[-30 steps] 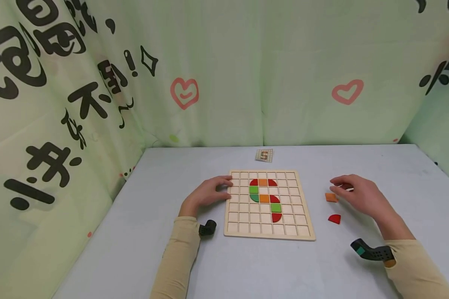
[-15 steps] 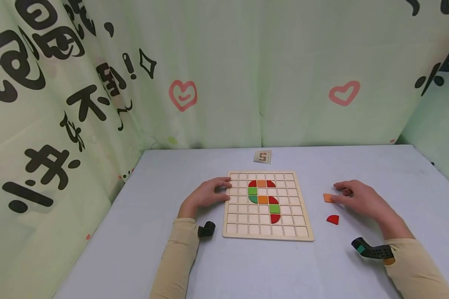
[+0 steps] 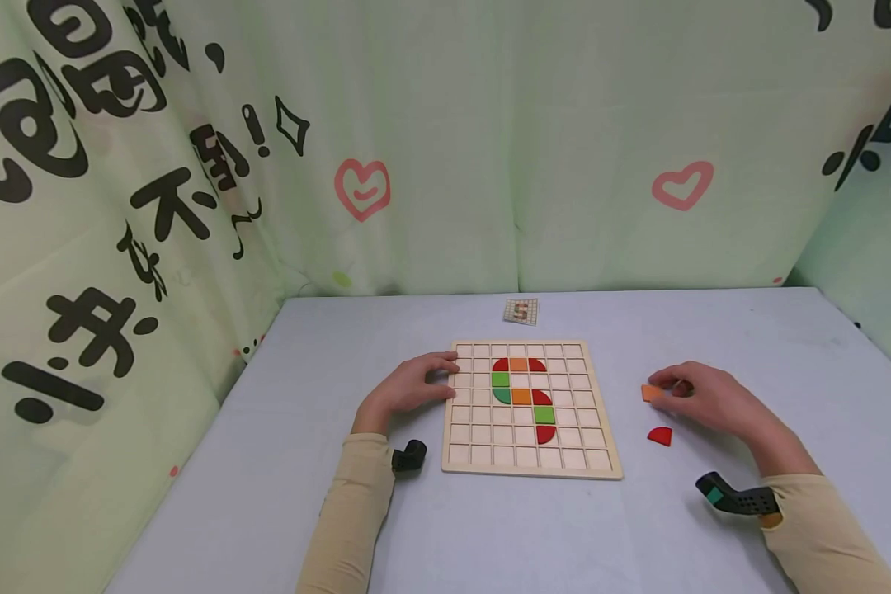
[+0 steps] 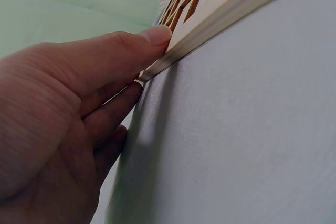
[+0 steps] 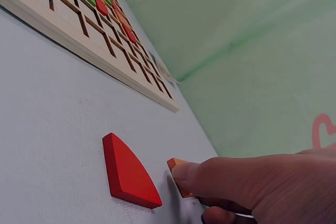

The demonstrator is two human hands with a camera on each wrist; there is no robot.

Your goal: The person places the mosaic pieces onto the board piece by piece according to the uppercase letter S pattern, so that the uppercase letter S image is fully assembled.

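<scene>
A wooden grid board (image 3: 490, 458) lies on the table, with red, orange and green pieces set in an S-shaped row of cells. My left hand (image 3: 408, 388) rests at its left edge; in the left wrist view the thumb (image 4: 157, 35) touches the rim, with the other fingers lower beside it. To the right of the board, my right hand (image 3: 705, 398) pinches an orange square block (image 3: 649, 393) between thumb and fingers, covering part of it. A red quarter-circle block (image 3: 661, 436) lies on the table just nearer than that hand.
Behind the board lies a small pattern card (image 3: 520, 312) with a gridded picture. The white table (image 3: 549, 536) is bordered by green printed curtains (image 3: 445, 231) at the back and sides. Both wrists carry black camera mounts (image 3: 735, 495).
My right hand has come down onto the orange block, and its fingers have closed on it. The left hand keeps its place at the board's edge.
</scene>
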